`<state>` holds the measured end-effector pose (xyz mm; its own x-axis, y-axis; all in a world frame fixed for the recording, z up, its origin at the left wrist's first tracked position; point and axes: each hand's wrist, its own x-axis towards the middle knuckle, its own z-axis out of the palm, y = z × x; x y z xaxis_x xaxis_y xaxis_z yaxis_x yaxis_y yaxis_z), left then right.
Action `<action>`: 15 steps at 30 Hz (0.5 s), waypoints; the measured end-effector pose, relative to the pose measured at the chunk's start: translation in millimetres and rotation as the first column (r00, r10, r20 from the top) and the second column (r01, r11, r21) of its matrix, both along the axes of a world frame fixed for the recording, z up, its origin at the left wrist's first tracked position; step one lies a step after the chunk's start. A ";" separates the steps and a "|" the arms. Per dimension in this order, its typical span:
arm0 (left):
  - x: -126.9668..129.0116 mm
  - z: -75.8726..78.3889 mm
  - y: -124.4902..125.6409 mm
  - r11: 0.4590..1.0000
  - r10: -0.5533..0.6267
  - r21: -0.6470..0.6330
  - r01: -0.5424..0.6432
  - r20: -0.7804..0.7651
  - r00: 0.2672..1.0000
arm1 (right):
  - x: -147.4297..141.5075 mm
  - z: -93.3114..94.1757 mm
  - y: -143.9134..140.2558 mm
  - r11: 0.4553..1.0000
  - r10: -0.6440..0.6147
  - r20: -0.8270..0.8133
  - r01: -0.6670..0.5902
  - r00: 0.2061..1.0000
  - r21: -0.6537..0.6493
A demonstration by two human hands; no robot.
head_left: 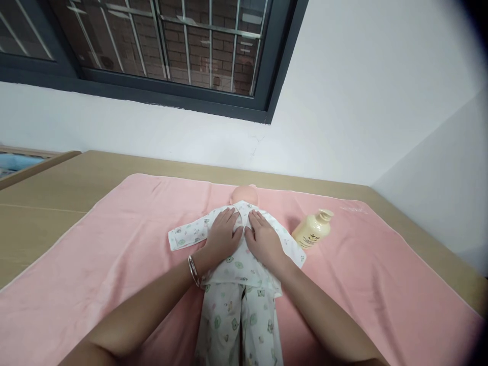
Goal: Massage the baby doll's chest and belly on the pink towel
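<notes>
at centre frame the left hand lies flat, fingers spread, holding nothing, on the chest of the doll; the right hand rests just beside it, likewise flat and empty. this looks like smoothing the doll's printed top; the next move calls for light, even pressure. the pink towel leaves open room left; a cream bottle stands near on the right.
</notes>
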<state>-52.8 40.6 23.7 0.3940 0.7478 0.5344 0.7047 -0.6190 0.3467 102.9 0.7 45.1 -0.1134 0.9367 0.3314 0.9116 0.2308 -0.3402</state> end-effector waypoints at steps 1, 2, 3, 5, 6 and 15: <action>-0.4 -1.7 2.0 1.000 -0.007 -0.017 0.007 0.014 1.000 | 1.7 -2.1 2.3 1.000 0.001 -0.005 -0.001 1.000 -0.001; -0.8 -3.2 3.8 0.999 -0.012 -0.035 0.013 0.022 1.000 | 3.2 -4.2 4.4 1.000 0.005 -0.008 -0.005 1.000 -0.001; -1.1 -4.5 5.4 0.999 -0.016 -0.050 0.018 0.026 1.000 | 4.6 -6.3 6.3 1.000 0.014 -0.008 -0.014 1.000 -0.002; -1.5 -6.0 7.8 0.997 -0.025 -0.071 0.026 0.022 0.999 | 7.0 -9.9 9.6 0.999 0.036 0.002 -0.036 0.999 -0.010; -1.5 -6.2 8.8 0.996 -0.030 -0.078 0.031 0.018 0.999 | 8.2 -11.4 11.2 0.999 0.043 0.010 -0.042 0.999 -0.019; 2.7 3.5 16.9 0.997 -0.015 -0.072 0.013 -0.024 1.000 | 12.7 -10.1 22.0 1.000 -0.005 0.052 0.004 0.999 0.018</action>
